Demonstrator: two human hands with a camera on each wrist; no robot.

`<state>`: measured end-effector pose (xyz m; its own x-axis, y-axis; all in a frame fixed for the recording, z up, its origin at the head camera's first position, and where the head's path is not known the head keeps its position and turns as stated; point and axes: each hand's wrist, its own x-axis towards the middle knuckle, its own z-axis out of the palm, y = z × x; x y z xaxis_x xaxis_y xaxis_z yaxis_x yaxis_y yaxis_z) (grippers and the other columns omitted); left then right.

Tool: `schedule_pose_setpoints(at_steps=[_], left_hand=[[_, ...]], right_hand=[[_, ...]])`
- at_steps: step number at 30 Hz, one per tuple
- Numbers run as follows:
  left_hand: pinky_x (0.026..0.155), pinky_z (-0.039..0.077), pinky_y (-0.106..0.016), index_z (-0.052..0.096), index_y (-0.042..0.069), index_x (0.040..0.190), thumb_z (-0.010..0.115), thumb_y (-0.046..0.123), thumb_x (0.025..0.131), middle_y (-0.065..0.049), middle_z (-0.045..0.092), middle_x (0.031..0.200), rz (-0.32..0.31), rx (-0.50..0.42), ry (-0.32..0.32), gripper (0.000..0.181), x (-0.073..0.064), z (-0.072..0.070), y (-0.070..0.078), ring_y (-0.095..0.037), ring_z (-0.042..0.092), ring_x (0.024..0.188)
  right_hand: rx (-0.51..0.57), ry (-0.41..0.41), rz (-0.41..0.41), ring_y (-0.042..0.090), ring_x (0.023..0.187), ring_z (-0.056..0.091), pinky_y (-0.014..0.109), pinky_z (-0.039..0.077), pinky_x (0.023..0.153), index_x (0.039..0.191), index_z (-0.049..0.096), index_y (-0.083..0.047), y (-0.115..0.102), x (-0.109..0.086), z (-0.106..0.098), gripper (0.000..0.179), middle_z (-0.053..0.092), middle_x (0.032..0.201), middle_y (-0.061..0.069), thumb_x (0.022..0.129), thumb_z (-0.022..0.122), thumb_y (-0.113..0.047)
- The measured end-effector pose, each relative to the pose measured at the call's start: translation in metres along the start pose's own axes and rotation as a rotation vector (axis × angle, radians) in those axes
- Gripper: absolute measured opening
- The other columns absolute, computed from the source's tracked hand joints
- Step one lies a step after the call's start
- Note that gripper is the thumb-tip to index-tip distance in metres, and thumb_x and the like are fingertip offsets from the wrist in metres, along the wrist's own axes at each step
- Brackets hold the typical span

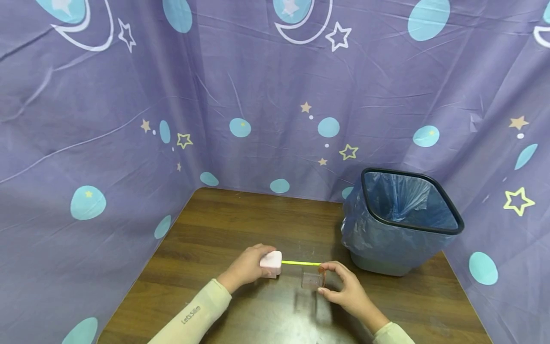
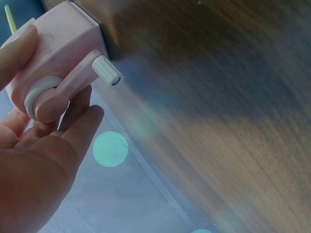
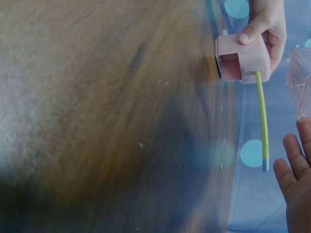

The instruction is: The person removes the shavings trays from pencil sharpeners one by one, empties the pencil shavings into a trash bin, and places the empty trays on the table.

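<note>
My left hand [image 1: 246, 267] grips a pink crank pencil sharpener [image 1: 270, 263] above the table. Its crank [image 2: 80, 80] with a white knob shows in the left wrist view. A yellow-green pencil [image 1: 301, 263] sticks out of the sharpener's front toward the right. Beside that hole, the right wrist view shows an open drawer slot [image 3: 230, 67] in the body. My right hand [image 1: 350, 294] pinches a clear plastic shavings drawer [image 1: 311, 281] by its orange-tinted end, thumb below and fingers above. The drawer is out of the sharpener, just under the pencil's far end.
A bin [image 1: 378, 253] lined with a blue plastic bag, with a black rim, stands at the right on the brown wooden table [image 1: 240, 215]. Purple curtain cloth [image 1: 266, 95] with moons and stars encloses the table's back and sides.
</note>
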<state>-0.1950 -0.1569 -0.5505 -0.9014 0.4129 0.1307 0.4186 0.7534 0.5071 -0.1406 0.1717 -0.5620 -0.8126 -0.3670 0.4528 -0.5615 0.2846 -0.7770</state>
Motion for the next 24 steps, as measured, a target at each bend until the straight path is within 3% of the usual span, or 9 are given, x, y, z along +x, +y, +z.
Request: schedule_pose_setpoints(at_steps=[4, 8, 15, 20, 24], left_hand=[[0.088, 0.054, -0.041, 0.066, 0.012, 0.134, 0.093, 0.022, 0.071, -0.005, 0.070, 0.124, -0.001, -0.008, -0.002, 0.070, 0.000, 0.001, 0.000, -0.020, 0.064, 0.103], [0.087, 0.054, -0.041, 0.066, 0.012, 0.134, 0.093, 0.023, 0.070, -0.004, 0.070, 0.123, 0.003, -0.005, 0.002, 0.070, -0.001, 0.001, -0.001, -0.019, 0.064, 0.102], [0.088, 0.054, -0.041, 0.066, 0.012, 0.134, 0.093, 0.024, 0.070, -0.004, 0.070, 0.123, 0.009, -0.006, 0.005, 0.071, 0.000, 0.001, -0.002, -0.020, 0.064, 0.102], [0.089, 0.054, -0.042, 0.066, 0.012, 0.134, 0.093, 0.024, 0.070, -0.004, 0.069, 0.124, 0.003, -0.011, 0.002, 0.070, 0.001, 0.001, -0.002, -0.020, 0.064, 0.103], [0.090, 0.054, -0.042, 0.066, 0.013, 0.135, 0.093, 0.023, 0.071, -0.004, 0.069, 0.126, -0.007, -0.009, -0.004, 0.070, 0.000, 0.001, -0.002, -0.020, 0.064, 0.104]], right_hand=[[-0.006, 0.015, -0.022, 0.032, 0.114, 0.061, 0.011, 0.038, 0.106, 0.123, 0.064, -0.001, -0.012, 0.001, 0.002, 0.055, 0.069, 0.116, 0.017, 0.073, 0.087, 0.004], [-0.002, 0.016, 0.008, 0.030, 0.114, 0.062, 0.012, 0.040, 0.105, 0.121, 0.065, -0.005, -0.019, 0.002, 0.003, 0.054, 0.069, 0.115, 0.015, 0.072, 0.088, 0.004], [-0.019, -0.022, 0.071, 0.026, 0.119, 0.061, 0.017, 0.042, 0.107, 0.126, 0.063, -0.015, 0.004, -0.004, 0.006, 0.058, 0.068, 0.122, 0.006, 0.075, 0.090, -0.005], [-0.009, -0.033, 0.060, 0.026, 0.118, 0.062, 0.024, 0.046, 0.107, 0.127, 0.063, -0.013, 0.011, -0.006, 0.006, 0.057, 0.068, 0.123, 0.001, 0.077, 0.090, -0.015], [-0.032, -0.038, 0.053, 0.023, 0.118, 0.062, 0.023, 0.045, 0.107, 0.127, 0.064, -0.013, 0.014, -0.006, 0.007, 0.056, 0.068, 0.122, 0.000, 0.078, 0.090, -0.019]])
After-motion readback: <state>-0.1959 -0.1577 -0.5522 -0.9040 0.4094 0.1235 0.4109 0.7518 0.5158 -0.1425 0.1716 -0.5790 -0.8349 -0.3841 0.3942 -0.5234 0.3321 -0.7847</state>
